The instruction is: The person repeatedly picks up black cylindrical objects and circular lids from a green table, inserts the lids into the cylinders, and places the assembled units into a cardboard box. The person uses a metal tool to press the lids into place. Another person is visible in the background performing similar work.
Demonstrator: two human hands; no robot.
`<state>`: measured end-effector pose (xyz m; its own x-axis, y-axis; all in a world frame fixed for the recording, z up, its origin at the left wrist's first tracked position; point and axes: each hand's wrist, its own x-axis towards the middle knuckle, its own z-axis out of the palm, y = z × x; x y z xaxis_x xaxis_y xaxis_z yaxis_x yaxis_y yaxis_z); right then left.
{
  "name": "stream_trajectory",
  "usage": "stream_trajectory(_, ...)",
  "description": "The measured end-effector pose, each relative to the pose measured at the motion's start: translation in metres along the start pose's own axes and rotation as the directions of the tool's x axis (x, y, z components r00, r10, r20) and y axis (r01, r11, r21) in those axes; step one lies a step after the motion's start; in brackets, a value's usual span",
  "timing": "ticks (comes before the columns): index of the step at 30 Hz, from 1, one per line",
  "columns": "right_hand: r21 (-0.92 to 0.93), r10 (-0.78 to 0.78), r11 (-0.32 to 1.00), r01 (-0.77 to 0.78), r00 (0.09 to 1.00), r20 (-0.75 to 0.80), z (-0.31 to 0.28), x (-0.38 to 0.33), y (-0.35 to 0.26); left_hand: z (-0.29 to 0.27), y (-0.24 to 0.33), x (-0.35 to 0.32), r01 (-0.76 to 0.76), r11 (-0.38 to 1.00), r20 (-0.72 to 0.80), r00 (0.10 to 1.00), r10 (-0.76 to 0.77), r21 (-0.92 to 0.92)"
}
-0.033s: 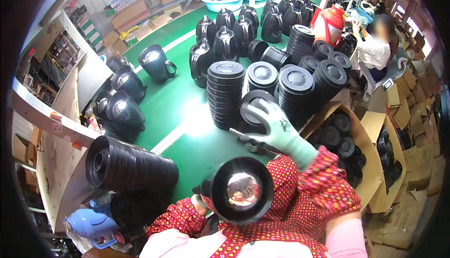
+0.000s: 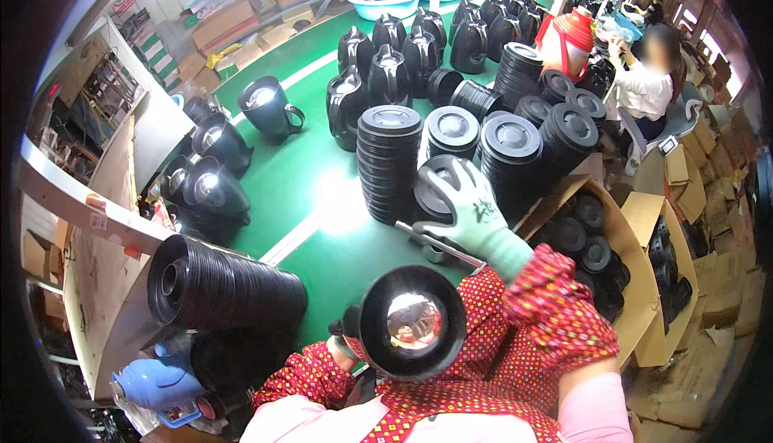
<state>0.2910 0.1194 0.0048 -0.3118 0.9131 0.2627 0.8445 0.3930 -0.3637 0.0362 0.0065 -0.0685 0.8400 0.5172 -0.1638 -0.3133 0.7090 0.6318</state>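
Observation:
My left hand (image 2: 345, 340) is mostly hidden behind a black kettle body (image 2: 412, 322) and grips it near the handle. The kettle's open mouth faces up at me and shows a shiny metal inside. My right hand (image 2: 473, 216), in a pale green glove, reaches forward over the green table (image 2: 306, 185). Its fingers are wrapped over a black round base (image 2: 435, 189) that stands tilted on edge. A thin metal tool (image 2: 435, 243) lies along the underside of this hand.
Stacks of black round bases (image 2: 390, 161) stand just beyond my right hand, with several black kettles (image 2: 386, 64) behind them. A stack of black rings (image 2: 229, 286) lies at my left. An open cardboard box (image 2: 636, 282) of bases sits at my right. Another person (image 2: 644, 80) sits far right.

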Motion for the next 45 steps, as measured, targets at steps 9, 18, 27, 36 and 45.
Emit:
stream_trajectory(9,-0.228,0.021,0.973,-0.041,0.996,-0.090,0.054,0.026,0.031,-0.018,0.019,-0.007,-0.082,0.997,-0.078,0.994,0.082,0.003)
stream_trajectory(18,0.390,-0.003,0.921,0.025,0.998,-0.056,-0.065,-0.113,-0.048,0.001,-0.007,0.027,-0.116,0.993,0.016,0.993,0.115,0.039)
stream_trajectory(27,0.434,0.040,0.900,0.042,0.983,-0.178,-0.092,-0.195,-0.056,0.033,-0.029,0.035,-0.273,0.853,0.069,0.960,0.272,0.445)
stream_trajectory(36,0.975,0.521,-0.093,-0.204,0.824,0.222,-0.070,-0.246,-0.006,0.098,0.025,0.040,-0.333,0.517,-0.103,0.756,0.646,0.789)
stream_trajectory(45,0.538,0.096,0.825,0.171,0.896,-0.433,-0.133,-0.268,-0.035,0.077,0.017,0.054,-0.201,0.740,-0.050,0.952,0.302,0.642)
